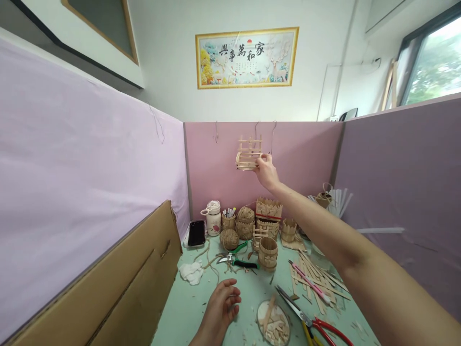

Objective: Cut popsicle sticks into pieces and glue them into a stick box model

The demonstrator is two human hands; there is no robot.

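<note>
My right hand [266,171] is raised at arm's length and closed on the right side of a small wooden stick rack [248,159], with a slatted tray front and a taller back. The rack is up against the pink partition, just below a wire hook [256,129]; whether it touches the hook I cannot tell. Another wire hook [273,137] hangs to its right. My left hand [222,306] is low over the green table, holding nothing, its fingers loosely curled and apart. Nearest to it are the green-handled pruning shears [242,262] and a dish of wood scraps [272,323].
Red-handled scissors [306,317] and a pink pen-like tool [309,282] lie beside loose wooden sticks [324,276]. Behind stand a woven cup [268,253], a twine ball [229,239], a white bottle [213,218] and a phone [196,233]. Cardboard [144,269] leans at left.
</note>
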